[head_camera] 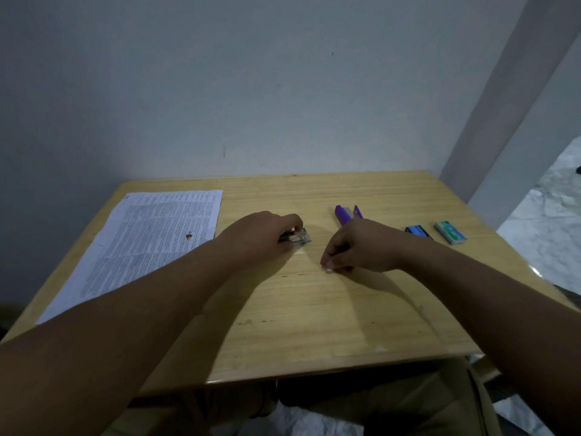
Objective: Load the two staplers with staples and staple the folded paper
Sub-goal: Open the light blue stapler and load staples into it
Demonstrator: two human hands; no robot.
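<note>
Now left hand [261, 234] grip holds small stapler [298, 238], long axis left-right; right hand [358, 247] pinches staples [329, 270].

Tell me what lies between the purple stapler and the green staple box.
In the head view, a blue staple box lies between the purple stapler and the green staple box; otherwise bare table.
</note>
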